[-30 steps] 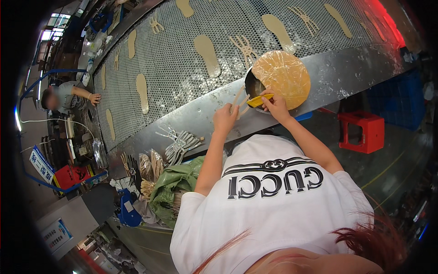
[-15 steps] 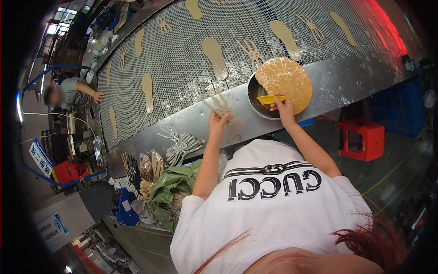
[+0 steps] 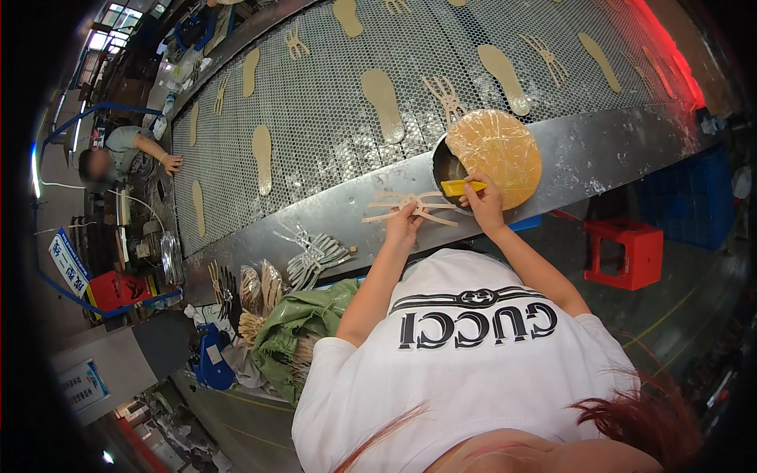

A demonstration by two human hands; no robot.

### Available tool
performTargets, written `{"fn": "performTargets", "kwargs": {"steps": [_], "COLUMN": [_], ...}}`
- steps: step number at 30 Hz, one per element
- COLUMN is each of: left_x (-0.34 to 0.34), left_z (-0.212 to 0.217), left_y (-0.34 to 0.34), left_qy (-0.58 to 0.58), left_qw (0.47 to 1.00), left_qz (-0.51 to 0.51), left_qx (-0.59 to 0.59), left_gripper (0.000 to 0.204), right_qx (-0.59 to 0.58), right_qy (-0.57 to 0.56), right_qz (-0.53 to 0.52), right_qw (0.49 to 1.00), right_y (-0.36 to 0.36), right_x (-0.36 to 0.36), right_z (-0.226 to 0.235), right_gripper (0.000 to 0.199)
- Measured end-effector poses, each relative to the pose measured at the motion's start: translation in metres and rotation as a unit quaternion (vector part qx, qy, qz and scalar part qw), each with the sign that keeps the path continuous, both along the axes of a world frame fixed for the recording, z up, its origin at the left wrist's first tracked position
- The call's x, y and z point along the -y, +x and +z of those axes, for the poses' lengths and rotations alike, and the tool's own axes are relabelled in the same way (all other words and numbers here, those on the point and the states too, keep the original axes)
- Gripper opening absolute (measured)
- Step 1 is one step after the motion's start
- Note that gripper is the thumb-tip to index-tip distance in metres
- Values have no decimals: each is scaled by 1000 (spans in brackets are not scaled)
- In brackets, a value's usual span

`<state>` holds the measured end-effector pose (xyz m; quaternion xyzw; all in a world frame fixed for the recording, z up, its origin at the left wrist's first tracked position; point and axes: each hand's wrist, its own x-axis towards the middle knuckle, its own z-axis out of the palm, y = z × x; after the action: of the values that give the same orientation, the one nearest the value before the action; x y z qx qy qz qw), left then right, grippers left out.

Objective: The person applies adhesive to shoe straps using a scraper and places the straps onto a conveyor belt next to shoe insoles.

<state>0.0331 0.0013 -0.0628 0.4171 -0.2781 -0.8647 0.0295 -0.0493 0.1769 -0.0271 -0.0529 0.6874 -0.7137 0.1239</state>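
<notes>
Since a moment ago, the left hand [image 3: 404, 223] has come down from the mesh belt onto the steel ledge [image 3: 599, 162], where it now presses a tan strappy sandal upper [image 3: 410, 206] flat; its fingers lie close together over the piece's near end. Just right of that upper, the right hand [image 3: 485, 203] is closed around a yellow brush handle [image 3: 461, 188], whose far end reaches into a dark glue pot [image 3: 446, 164] standing on the same ledge. A round tan lid wrapped in plastic film [image 3: 498, 154] leans over the pot's right side. Beyond the pot, the perforated conveyor belt [image 3: 323, 118] carries tan insoles [image 3: 384, 93] and more strap pieces. Far left of the pot, another person's hand [image 3: 170, 162] rests at the belt's edge.
</notes>
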Motion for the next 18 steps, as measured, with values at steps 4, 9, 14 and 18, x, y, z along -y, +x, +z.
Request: {"fn": "performTargets", "kwargs": {"steps": [4,9,14,18], "left_x": [6,16,35,40], "left_z": [-1,14,9,-6], "left_y": [5,15,28,32], "left_qy": [-18,-91,8,55], "left_qw": [1000,995,995,994], "left_qz": [0,11,93,91], "left_qx": [-8,-42,-23,32], "left_gripper": [25,25,15,11], "right_qx": [36,45,-180,-220], "right_qy": [-22,14,142,191], "right_qz": [0,12,45,92], "right_qw": [999,999,972,952], "right_y": [2,2,2,1], "right_x": [3,-3,-6,-3], "right_z": [-15,-17,-5,4], "right_gripper": [12,11,9,8]}}
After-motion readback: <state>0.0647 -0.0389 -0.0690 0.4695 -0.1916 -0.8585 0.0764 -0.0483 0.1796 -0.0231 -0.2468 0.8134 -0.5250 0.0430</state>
